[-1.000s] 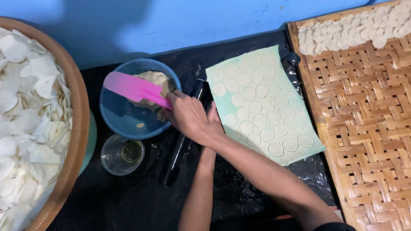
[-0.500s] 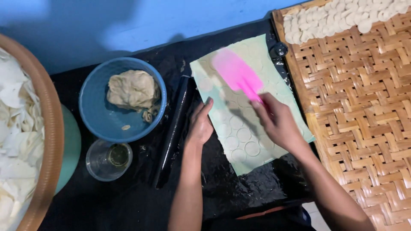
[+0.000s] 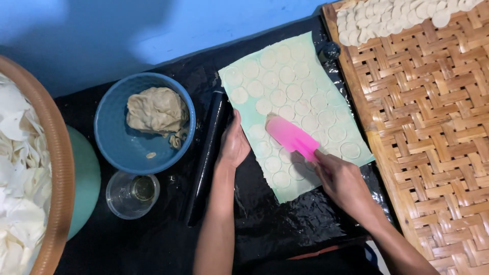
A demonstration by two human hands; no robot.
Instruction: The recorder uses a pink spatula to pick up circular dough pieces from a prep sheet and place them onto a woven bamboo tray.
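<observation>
Between hands (image 3: 234, 145), pink scraper (image 3: 291, 137) (on dough)

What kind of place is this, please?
Probably a home or small food workshop on the floor: a rolled dough sheet cut into rounds, a woven bamboo tray holding cut rounds, and a blue bowl of dough.

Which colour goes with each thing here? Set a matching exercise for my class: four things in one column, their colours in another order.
Things:
1. spatula
2. bowl holding dough
3. rolling pin
4. woven tray

Colours:
a. black
b. tan
c. pink
d. blue

Pairs: 1-c, 2-d, 3-a, 4-b
</observation>
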